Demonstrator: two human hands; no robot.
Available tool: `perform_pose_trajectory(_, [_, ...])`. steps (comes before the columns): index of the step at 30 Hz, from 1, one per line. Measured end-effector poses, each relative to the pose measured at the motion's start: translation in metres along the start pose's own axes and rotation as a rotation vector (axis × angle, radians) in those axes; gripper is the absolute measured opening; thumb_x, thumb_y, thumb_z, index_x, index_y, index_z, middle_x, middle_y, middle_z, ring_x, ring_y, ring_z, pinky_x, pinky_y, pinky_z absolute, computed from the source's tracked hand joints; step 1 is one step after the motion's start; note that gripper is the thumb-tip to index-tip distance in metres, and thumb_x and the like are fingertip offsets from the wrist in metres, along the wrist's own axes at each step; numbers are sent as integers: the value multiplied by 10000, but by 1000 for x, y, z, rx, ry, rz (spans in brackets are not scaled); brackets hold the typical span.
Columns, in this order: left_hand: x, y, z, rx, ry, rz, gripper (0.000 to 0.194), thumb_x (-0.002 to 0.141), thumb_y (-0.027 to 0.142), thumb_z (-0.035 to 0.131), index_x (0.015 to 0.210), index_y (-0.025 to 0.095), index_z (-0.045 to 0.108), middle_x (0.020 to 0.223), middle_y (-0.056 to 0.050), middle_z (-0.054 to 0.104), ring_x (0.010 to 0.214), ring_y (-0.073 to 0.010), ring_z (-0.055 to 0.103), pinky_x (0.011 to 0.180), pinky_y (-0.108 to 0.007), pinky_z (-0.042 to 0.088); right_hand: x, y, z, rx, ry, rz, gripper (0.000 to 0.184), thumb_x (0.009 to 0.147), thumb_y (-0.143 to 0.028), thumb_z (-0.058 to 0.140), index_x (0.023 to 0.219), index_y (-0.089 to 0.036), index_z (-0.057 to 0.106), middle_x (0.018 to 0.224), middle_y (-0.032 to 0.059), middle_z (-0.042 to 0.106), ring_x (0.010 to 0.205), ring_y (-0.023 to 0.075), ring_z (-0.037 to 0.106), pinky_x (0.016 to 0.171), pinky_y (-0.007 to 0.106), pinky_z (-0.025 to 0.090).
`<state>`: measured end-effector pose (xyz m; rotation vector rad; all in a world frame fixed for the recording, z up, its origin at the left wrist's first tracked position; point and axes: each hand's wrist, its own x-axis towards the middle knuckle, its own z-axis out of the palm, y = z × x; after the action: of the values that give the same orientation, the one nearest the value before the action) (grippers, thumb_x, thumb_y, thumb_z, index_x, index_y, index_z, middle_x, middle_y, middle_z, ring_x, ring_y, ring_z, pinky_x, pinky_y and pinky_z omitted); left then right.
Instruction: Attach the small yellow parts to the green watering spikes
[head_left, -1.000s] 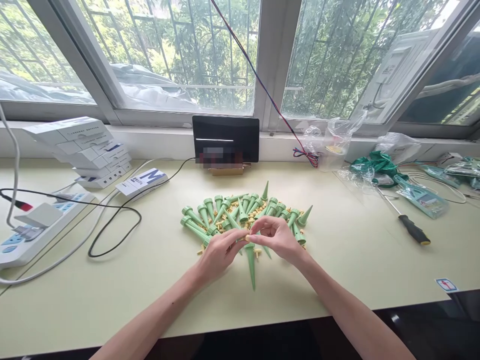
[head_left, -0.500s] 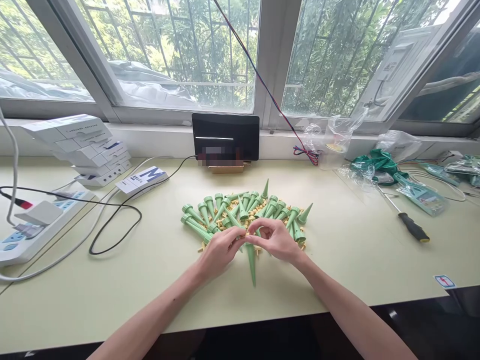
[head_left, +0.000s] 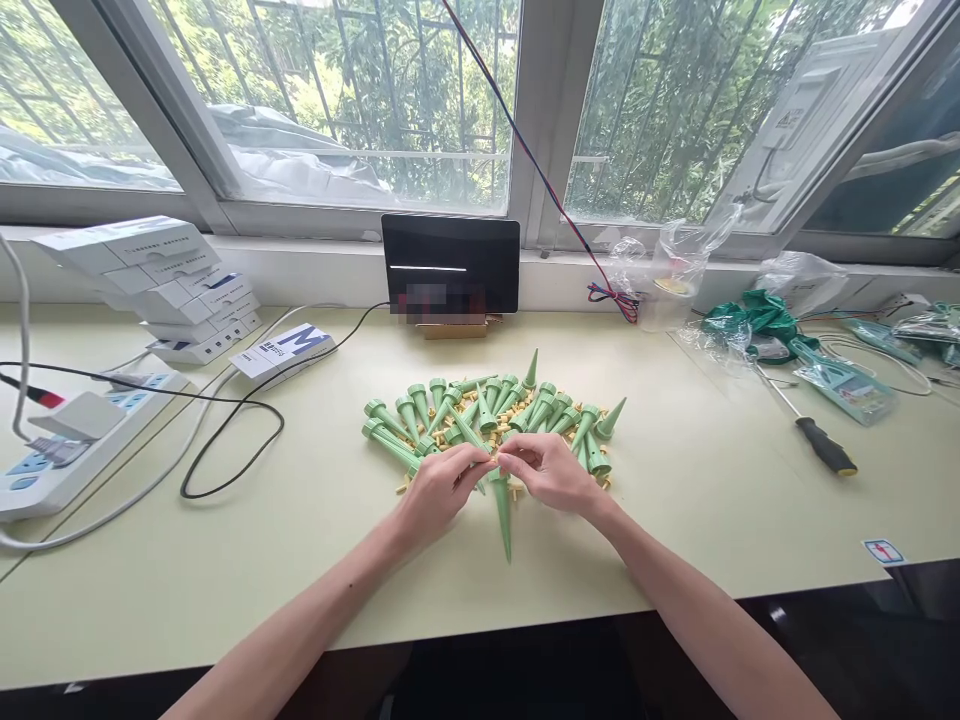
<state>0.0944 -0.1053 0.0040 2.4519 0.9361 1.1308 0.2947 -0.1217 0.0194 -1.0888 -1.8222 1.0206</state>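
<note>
My left hand (head_left: 448,482) and my right hand (head_left: 551,472) meet at the front of a heap, thumbs and fingertips pinched together. Between the fingertips shows a bit of a small yellow plastic piece (head_left: 495,458), mostly covered by the fingers. Just below them a green plastic plant watering spike (head_left: 502,515) points toward me, its wide end partly hidden by the hands. Behind lie several more green spikes (head_left: 386,445), ribbed and capped at the wide end, fanned out over loose yellow pieces (head_left: 516,408). One spike (head_left: 611,418) leans at the right edge of the heap.
A tablet (head_left: 451,265) stands behind the heap. To the left are stacked white boxes (head_left: 161,280), a single box (head_left: 283,355), a power strip (head_left: 90,440) and looping cables. On the right lie a screwdriver (head_left: 825,445), green packets (head_left: 844,385) and clear plastic wrapping (head_left: 675,270).
The fingertips of both hands have drawn closer together, and my right fingers have curled in more. The view has shifted slightly; the heap and the front spike stay in place.
</note>
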Motion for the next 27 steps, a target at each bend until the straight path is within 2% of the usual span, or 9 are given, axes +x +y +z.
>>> perform_pose_trajectory(3, [1,1,-1,19,34,-43,221,951,295,563,769,183,622,627,23,608,524,-88,504,527,-209,404,0,-2,-2,16,55,-23,306,934,-419,550,815,-177,694,706,28,649,592,135,541,519,242,423])
perform_pose_trajectory(6, [0,5,3,51,30,-77,176,949,314,563,863,181,640,705,9,626,513,-84,479,532,-215,409,0,-5,-6,62,196,-9,286,932,-414,558,835,-173,675,710,32,634,573,131,540,494,243,424])
perform_pose_trajectory(9, [-5,11,11,109,-112,-95,197,957,317,535,1074,198,639,898,-30,658,560,-94,530,569,-228,446,0,-5,-8,94,333,2,280,916,-438,579,868,-174,660,711,30,626,555,135,547,464,245,431])
perform_pose_trajectory(11, [-7,14,15,140,-168,-117,233,958,328,521,1110,192,634,913,-37,652,564,-104,547,563,-241,449,0,-4,-8,90,390,-6,277,910,-445,585,879,-176,647,719,32,630,585,148,579,485,252,462])
perform_pose_trajectory(15, [-5,14,16,127,-208,-170,221,958,335,511,1033,191,661,864,-28,640,570,-116,561,562,-252,452,0,0,-4,55,416,-34,252,911,-430,585,923,-182,628,771,45,655,677,174,638,576,275,526])
perform_pose_trajectory(20, [-3,12,11,53,-238,-149,205,959,318,506,923,184,657,787,-20,604,593,-128,545,538,-247,423,-2,2,-1,18,390,-48,229,913,-410,582,953,-188,626,798,51,655,644,163,615,540,273,526])
perform_pose_trajectory(27, [-5,9,8,-41,-140,-167,198,963,332,520,1001,199,660,859,-17,572,543,-81,475,558,-241,446,-24,-2,-1,-32,437,-49,188,923,-377,580,977,-203,627,819,46,635,597,145,578,525,277,513])
